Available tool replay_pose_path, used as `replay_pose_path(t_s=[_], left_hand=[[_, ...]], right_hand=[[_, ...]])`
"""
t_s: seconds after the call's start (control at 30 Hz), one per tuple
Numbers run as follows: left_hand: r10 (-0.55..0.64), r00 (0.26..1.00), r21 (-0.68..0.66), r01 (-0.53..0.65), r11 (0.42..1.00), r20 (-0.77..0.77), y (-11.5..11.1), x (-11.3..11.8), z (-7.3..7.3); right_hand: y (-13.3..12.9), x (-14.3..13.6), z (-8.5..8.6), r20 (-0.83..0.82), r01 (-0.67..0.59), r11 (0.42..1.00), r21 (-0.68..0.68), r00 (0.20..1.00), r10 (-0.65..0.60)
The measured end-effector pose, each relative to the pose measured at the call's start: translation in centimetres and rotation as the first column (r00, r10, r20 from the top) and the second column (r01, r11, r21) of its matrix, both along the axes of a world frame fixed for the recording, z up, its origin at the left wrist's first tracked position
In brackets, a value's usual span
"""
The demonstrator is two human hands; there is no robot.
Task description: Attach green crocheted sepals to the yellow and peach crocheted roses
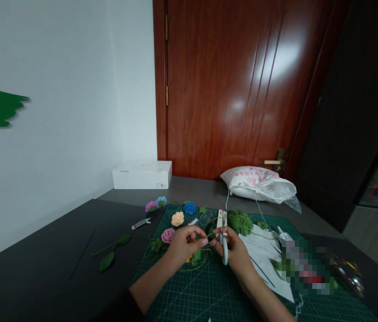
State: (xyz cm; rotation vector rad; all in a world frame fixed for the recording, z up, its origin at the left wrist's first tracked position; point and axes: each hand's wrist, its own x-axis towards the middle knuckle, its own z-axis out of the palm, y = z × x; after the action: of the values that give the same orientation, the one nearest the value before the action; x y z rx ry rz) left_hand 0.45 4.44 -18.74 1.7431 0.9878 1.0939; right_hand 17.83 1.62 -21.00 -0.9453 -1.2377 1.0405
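White bag (257,181) on the desk (108,210), by the door (222,89): pinkish-red Chinese characters printed on it, creased & too small to read for sure. Its open end faces right, w/ clear plastic at the mouth; contents can't be made out. Pale yarn trails from it toward the mat. White box (142,175) at the back L, closed — small label w/ dark print low on its front R, illegible. Small tube (140,223) on the desk L of the mat has a red mark & tiny dark print, also unreadable. Pale card (221,218) on the mat, behind the R hand, no legible text. A patch at R is pixelated, so any writing there is lost.

Hands: both over the green cutting mat (189,304), fingertips close together, nearly meeting. L hand (187,243) is pinched on a thin green strand (209,240); R hand (234,252) has its fingertips at the same strand & also holds the scissors (225,250) — pale handle low, blades up. So the strand is between the hands, above the mid-mat.

Around them: pink (167,235), peach (177,218) & blue (189,208) crochet flowers, L & behind the hands; green yarn ball (240,222) behind the R hand; white paper (265,259) to the R w/ thin dark sticks on it; green leaf sprig (108,259) on the desk, far L.
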Motion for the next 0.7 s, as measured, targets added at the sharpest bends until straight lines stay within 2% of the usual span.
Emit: replay_pose_path(t_s=[0.1, 0.23, 0.47, 0.53, 0.6, 0.7], left_hand=[[-0.051, 0.998, -0.016, 0.05, 0.999, -0.038, 0.0, -0.1, 0.0], [-0.05, 0.998, -0.03, 0.049, 0.998, -0.034, -0.1, 0.1, -0.2], [-0.014, 0.996, -0.101, 0.023, 0.995, 0.09, 0.3, -0.1, -0.5], [0.01, 0.99, -0.109, 0.005, 0.994, 0.142, 0.4, -0.2, -0.3], [0.036, 0.982, -0.113, -0.015, 0.993, 0.188, 0.4, -0.3, 0.1], [0.059, 0.971, -0.121, -0.031, 0.992, 0.232, 0.3, -0.5, 0.5]], right_hand=[[0.0, 0.3, 0.4, -0.006, 0.024, 1.0, 0.014, 1.0, -0.024], [0.0, 0.5, 0.8, 0.013, 0.049, 0.999, 0.018, 0.999, -0.049], [0.0, 1.4, 1.3, 0.081, 0.096, 0.994, 0.046, 0.992, -0.1], [-0.4, 1.8, 1.4, 0.15, 0.094, 0.993, 0.075, 0.983, -0.105], [-1.1, 2.1, 1.5, 0.367, 0.099, 0.984, 0.149, 0.918, -0.147], [-1.9, 2.5, 1.6, 0.729, 0.084, 0.957, 0.277, 0.631, -0.267]])
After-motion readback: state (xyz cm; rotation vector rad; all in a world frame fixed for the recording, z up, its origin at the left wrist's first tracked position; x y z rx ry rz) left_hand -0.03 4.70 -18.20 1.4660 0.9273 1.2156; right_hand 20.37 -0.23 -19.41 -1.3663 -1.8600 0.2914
